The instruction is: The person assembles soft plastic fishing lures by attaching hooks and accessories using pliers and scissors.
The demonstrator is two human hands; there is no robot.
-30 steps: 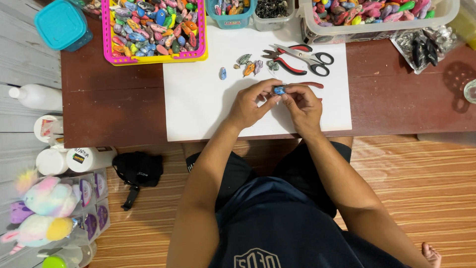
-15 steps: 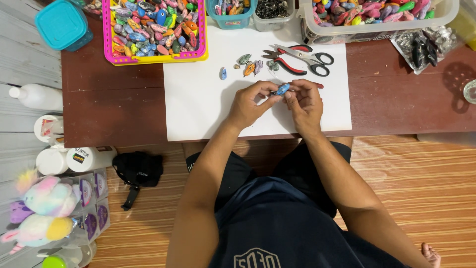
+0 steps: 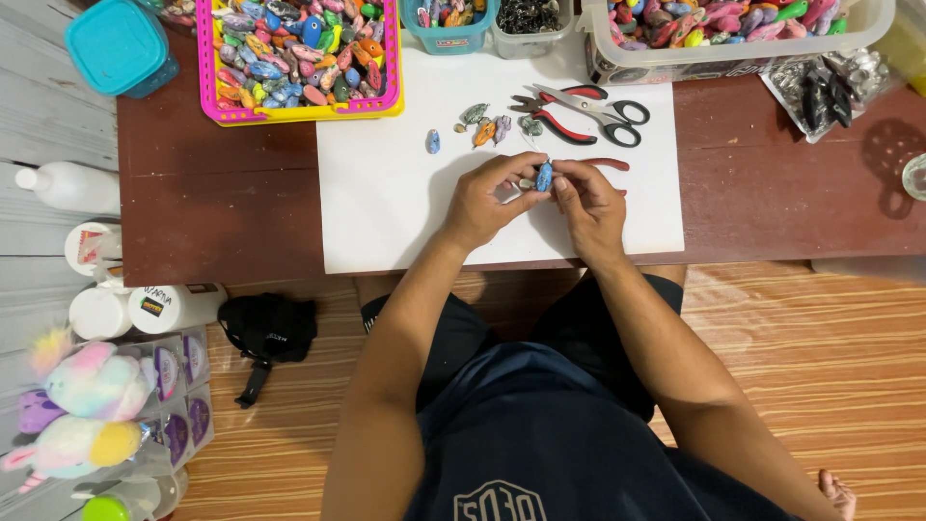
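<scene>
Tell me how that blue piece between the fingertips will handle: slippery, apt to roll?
The blue piece looks small, rounded and glossy, so it may slip or roll on the white sheet. Both the left hand and right hand pinch it, which suggests it is light and fiddly.

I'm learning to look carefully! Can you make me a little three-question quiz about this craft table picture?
1. What colour is the small piece pinched between the left hand and right hand?
2. True or false: the scissors lie on the white sheet.
3. The pink basket holds: A) plain paper, B) colourful little pieces, C) water.

Key:
1. Blue.
2. True.
3. B.
</scene>
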